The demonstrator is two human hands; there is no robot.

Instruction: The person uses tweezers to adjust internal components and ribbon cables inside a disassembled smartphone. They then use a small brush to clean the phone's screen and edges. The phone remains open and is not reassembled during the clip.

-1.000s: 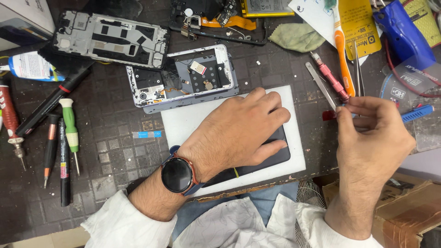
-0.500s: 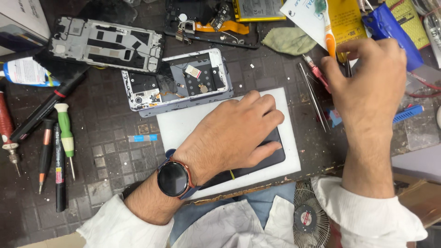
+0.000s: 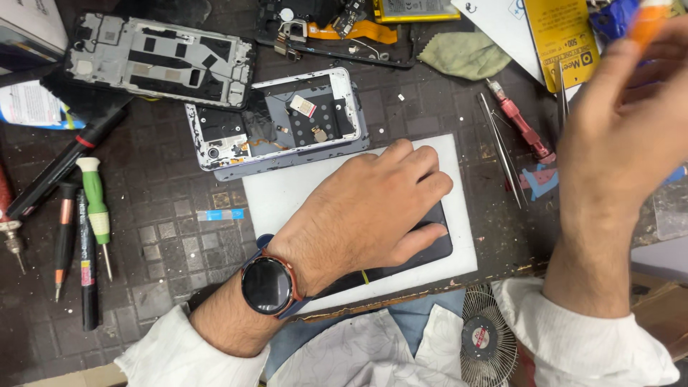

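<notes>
Nearest the body, a small round fan (image 3: pixel 489 335) lies at the bench edge between two white sleeves. The left hand (image 3: pixel 365 215), with a round dark watch (image 3: pixel 267 285) on its wrist, lies flat on a dark phone (image 3: pixel 430 240), fingers spread and pressing it down onto a white pad (image 3: pixel 287 193) in the middle of the bench. The right hand (image 3: pixel 616 136) is raised above the right side of the bench and blurred; its fingers curl around something orange (image 3: pixel 651 20) at the top, though how tightly they close cannot be told. Below that hand, thin metal tweezers (image 3: pixel 499 150) and a red-handled tool (image 3: pixel 517 120) lie just right of the pad. To the left lie a green-handled screwdriver (image 3: pixel 94 204) and several dark tools. Just beyond the pad sits an opened phone frame (image 3: pixel 279 118) with its insides showing, touching the pad's far edge. Farther back lie another stripped frame (image 3: pixel 158 59), a green cloth (image 3: pixel 466 54) and a yellow card (image 3: pixel 562 36).
</notes>
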